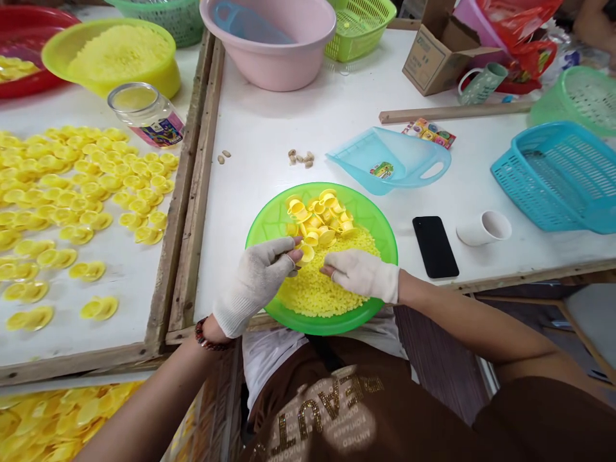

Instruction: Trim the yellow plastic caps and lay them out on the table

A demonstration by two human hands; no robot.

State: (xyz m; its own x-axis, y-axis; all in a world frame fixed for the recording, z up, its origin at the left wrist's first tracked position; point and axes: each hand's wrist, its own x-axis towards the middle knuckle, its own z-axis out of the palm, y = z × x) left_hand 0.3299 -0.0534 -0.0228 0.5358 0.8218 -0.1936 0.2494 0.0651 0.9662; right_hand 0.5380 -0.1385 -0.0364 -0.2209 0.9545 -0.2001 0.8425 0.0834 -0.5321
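A green basin (pixel 384 240) at the table's front edge holds small yellow pellets (pixel 320 292) and a heap of small yellow plastic cups (pixel 320 218). My left hand (pixel 260 276), in a white fingerless glove, pinches one yellow plastic cup (pixel 305 255) between thumb and fingers over the basin's left side. Over the pellets on the right is my right hand (pixel 360 273), gloved the same way. Its fingertips are pressed together, and whatever they may hold is hidden. The two hands are a short gap apart.
Wooden strips (pixel 180 256) divide the table; many yellow pieces (pixel 72 186) lie left of them, near a clear jar (pixel 144 112). A blue scoop (pixel 394 160), black phone (pixel 436 247), white cup (pixel 484 228) and blue basket (pixel 553 176) are to the right. Behind stands a pink basin (pixel 274 61).
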